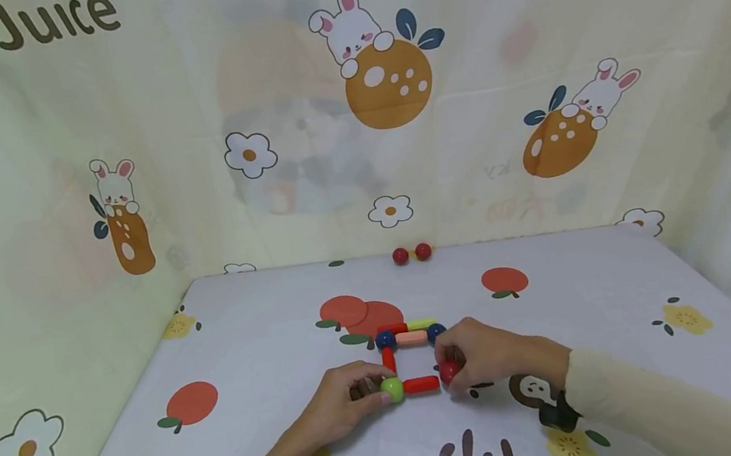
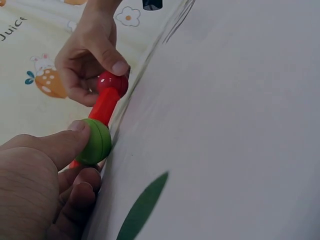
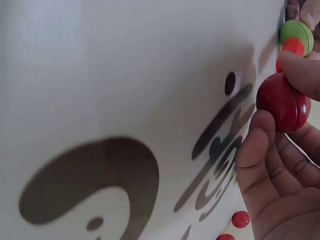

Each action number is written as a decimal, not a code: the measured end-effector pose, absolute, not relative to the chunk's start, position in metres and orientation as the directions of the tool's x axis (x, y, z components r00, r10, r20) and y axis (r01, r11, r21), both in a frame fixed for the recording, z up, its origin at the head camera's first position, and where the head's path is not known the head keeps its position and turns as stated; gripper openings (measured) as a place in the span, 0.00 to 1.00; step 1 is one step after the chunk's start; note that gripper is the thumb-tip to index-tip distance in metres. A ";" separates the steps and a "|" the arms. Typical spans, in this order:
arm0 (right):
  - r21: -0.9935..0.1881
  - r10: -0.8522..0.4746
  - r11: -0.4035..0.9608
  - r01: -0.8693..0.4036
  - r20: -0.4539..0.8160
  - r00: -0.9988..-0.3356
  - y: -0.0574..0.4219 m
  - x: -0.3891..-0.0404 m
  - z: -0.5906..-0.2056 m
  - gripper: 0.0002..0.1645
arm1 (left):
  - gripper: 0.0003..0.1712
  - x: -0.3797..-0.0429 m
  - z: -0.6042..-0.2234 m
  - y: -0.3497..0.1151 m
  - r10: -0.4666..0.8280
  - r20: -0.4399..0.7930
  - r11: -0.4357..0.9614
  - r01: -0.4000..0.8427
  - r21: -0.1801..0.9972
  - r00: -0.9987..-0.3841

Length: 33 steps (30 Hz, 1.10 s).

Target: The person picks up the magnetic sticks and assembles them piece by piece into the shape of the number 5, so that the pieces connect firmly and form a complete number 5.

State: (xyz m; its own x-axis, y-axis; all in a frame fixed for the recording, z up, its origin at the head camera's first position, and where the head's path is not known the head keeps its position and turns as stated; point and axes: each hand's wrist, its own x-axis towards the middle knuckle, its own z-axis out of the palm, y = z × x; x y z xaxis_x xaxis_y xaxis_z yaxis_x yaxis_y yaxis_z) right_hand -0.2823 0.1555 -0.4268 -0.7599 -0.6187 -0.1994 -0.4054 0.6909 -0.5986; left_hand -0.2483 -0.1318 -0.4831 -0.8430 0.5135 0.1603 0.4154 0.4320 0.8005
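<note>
My left hand (image 1: 344, 403) pinches a green ball (image 1: 392, 390) at the near left corner of a frame of rods and balls. A red rod (image 1: 420, 384) runs right from that ball. At the rod's other end my right hand (image 1: 491, 355) grips a red ball (image 3: 284, 103) between thumb and fingers; whether rod and ball touch is hard to tell. Another red rod (image 1: 388, 360) leads back from the green ball to a dark blue ball (image 1: 385, 340). A pink rod (image 1: 412, 338) joins it to a second blue ball (image 1: 436, 333), partly behind my right fingers.
Just behind the frame lie a loose-looking red rod (image 1: 392, 329) and a yellow-green rod (image 1: 421, 324). Two more red balls, one left (image 1: 400, 256) and one right (image 1: 423, 252), sit at the table's back edge. A printed cloth (image 1: 264, 306) covers the table; patterned curtains stand around it.
</note>
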 end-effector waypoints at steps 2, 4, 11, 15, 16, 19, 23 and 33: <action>-0.601 -0.630 0.684 -0.413 -0.200 -0.750 0.154 -0.282 -0.428 0.17 | 0.15 -0.248 -0.483 -0.132 0.511 0.159 0.432 0.412 0.802 -0.845; -0.603 -0.635 0.680 -0.417 -0.200 -0.746 0.154 -0.282 -0.429 0.17 | 0.15 -0.248 -0.483 -0.132 0.512 0.158 0.431 0.412 0.803 -0.844; -0.592 -0.619 0.701 -0.398 -0.227 -0.752 0.152 -0.279 -0.430 0.18 | 0.16 -0.249 -0.485 -0.132 0.528 0.170 0.430 0.434 0.792 -0.832; -0.596 -0.613 0.707 -0.381 -0.247 -0.751 0.151 -0.277 -0.432 0.19 | 0.16 -0.249 -0.486 -0.132 0.528 0.176 0.431 0.440 0.788 -0.831; -0.600 -0.613 0.705 -0.379 -0.247 -0.750 0.151 -0.277 -0.432 0.19 | 0.16 -0.248 -0.486 -0.132 0.527 0.175 0.432 0.439 0.788 -0.832; -0.614 -0.614 0.697 -0.370 -0.245 -0.750 0.152 -0.278 -0.434 0.20 | 0.16 -0.248 -0.487 -0.132 0.527 0.175 0.429 0.438 0.790 -0.832; -0.621 -0.613 0.694 -0.363 -0.246 -0.751 0.154 -0.278 -0.436 0.20 | 0.17 -0.247 -0.486 -0.131 0.536 0.176 0.426 0.444 0.788 -0.826; -0.632 -0.612 0.689 -0.356 -0.244 -0.752 0.156 -0.281 -0.429 0.21 | 0.16 -0.249 -0.484 -0.131 0.517 0.167 0.448 0.431 0.783 -0.840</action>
